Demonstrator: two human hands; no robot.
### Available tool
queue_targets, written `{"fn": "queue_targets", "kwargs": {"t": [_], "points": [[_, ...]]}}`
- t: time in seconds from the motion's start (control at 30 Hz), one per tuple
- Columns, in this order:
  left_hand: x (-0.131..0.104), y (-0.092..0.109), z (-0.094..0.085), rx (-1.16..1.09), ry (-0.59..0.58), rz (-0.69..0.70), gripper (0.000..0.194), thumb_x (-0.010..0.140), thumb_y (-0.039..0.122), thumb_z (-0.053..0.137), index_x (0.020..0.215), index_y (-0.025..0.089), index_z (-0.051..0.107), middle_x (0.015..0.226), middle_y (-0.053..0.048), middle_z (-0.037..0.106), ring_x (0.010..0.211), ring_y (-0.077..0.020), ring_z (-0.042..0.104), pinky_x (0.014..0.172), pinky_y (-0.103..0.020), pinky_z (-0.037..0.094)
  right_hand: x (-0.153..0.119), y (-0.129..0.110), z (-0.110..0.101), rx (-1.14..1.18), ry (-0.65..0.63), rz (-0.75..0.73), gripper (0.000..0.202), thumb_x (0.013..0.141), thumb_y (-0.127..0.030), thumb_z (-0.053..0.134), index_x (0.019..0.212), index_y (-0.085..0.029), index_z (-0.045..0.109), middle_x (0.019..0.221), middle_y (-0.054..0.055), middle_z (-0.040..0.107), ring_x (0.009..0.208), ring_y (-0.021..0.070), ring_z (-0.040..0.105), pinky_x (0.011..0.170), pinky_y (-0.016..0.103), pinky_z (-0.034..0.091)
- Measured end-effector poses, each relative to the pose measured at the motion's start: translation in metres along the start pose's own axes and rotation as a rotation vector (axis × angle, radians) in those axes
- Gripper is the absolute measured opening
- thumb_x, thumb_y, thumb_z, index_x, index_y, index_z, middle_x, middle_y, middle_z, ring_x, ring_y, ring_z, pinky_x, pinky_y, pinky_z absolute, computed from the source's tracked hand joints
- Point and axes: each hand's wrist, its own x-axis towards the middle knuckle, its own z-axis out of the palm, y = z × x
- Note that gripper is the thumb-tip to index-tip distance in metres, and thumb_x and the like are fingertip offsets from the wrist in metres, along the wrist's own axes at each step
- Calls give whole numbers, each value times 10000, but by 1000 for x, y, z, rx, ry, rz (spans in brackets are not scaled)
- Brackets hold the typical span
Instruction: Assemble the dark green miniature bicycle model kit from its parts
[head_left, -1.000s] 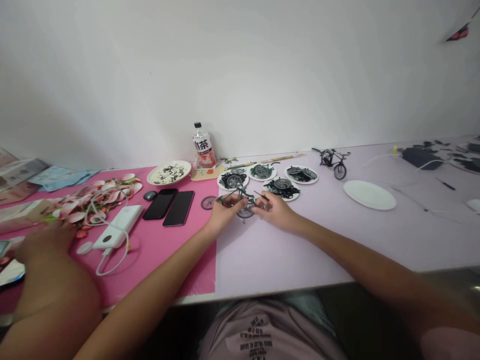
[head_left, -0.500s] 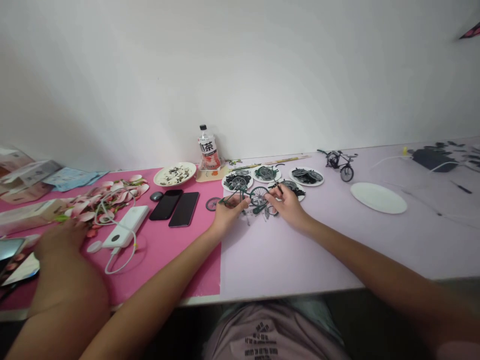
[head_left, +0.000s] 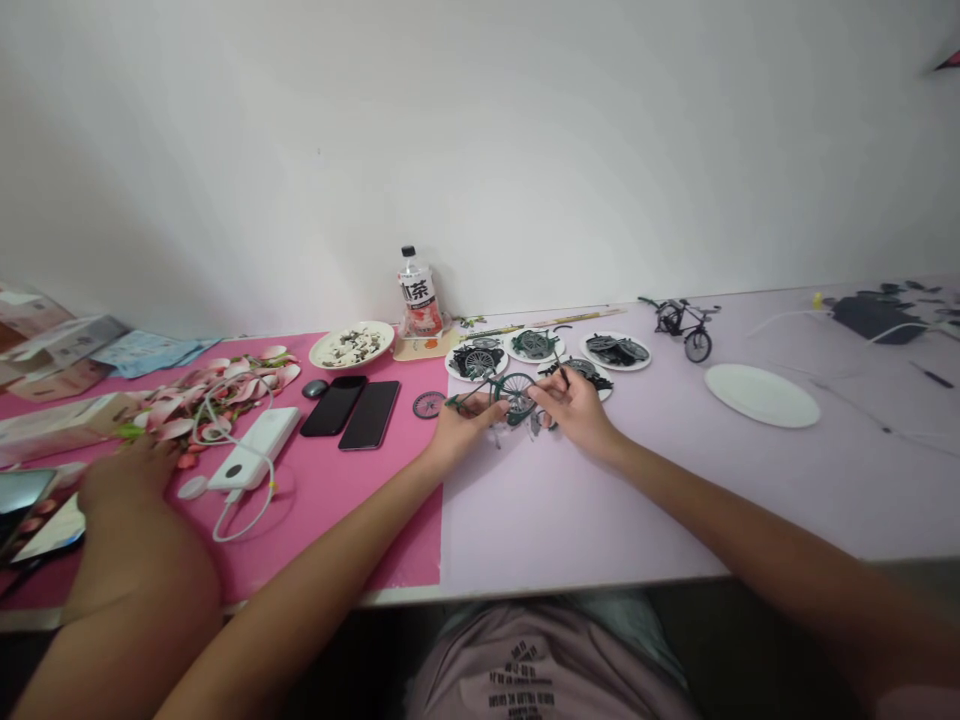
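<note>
Dark green, the miniature bicycle frame (head_left: pixel 481 388) sits pinched in my left grip (head_left: pixel 459 432); my right grip (head_left: pixel 576 412) holds a slim dark tool (head_left: pixel 562 372). Uneven pressure might knock the spoked wheel (head_left: pixel 515 394) between them onto loose parts (head_left: pixel 541 421) just below.

So the left hand (head_left: pixel 459 428) has hold of a green model bicycle (head_left: pixel 514 392), and the right hand (head_left: pixel 576 405) is right up at its wheel with a thin dark tool (head_left: pixel 562 373) between the fingers, can't tell exactly what kind. More bits lie on the counter (head_left: pixel 525 520) just below. Behind them sit small plates (head_left: pixel 615 365) piled with dark parts, plus a loose wheel (head_left: pixel 429 405) off to the left, near two smartphones (head_left: pixel 370 415). There's another model bike (head_left: pixel 684 322) standing back right, a drink bottle (head_left: pixel 419 295) by the wall, and someone else's arm (head_left: pixel 142 560) near a heap of pink petals (head_left: pixel 232 388).
</note>
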Motion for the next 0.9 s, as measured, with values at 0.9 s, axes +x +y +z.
{"fn": "queue_targets", "kwargs": {"t": [0.9], "points": [[-2, 3, 0, 1, 63, -24, 347, 734, 478, 821, 757, 148, 715, 729, -72, 739, 693, -198, 667, 702, -324, 533, -2, -4, 4, 6, 37, 3, 586, 765, -565, 773, 780, -262, 272, 863, -18, 653, 507, 107, 550, 426, 275, 487]]}}
